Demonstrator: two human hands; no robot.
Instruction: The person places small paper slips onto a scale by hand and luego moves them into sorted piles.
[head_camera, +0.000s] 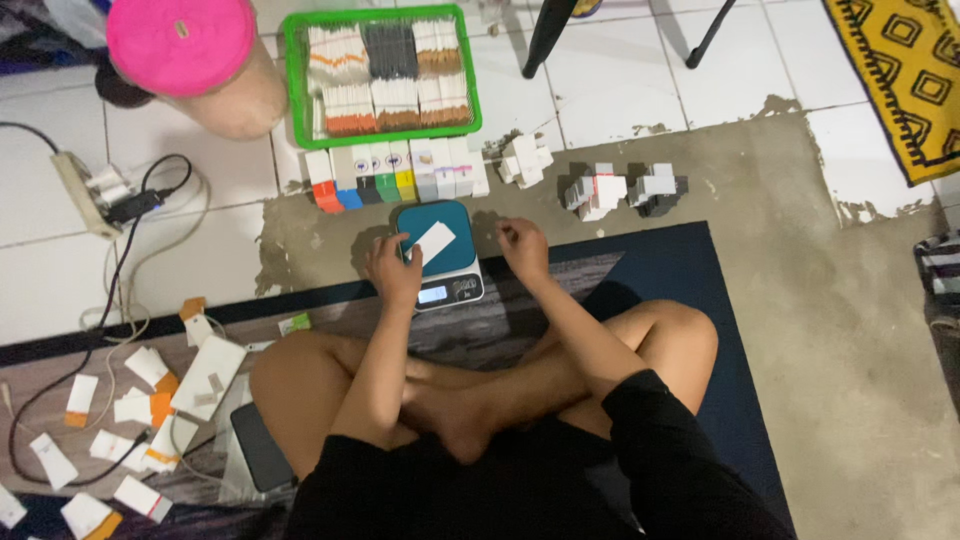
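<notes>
While on scale (440, 252), packet (432, 240) touches left hand (393, 270).

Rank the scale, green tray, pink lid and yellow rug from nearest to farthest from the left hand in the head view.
1. Scale: touching the left hand, in front of the person.
2. Green tray: beyond the scale.
3. Pink lid: far left corner.
4. Yellow rug: far right.

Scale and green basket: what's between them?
Head view: a row of small upright boxes with coloured ends stands on the floor between the scale and the green basket.
</notes>
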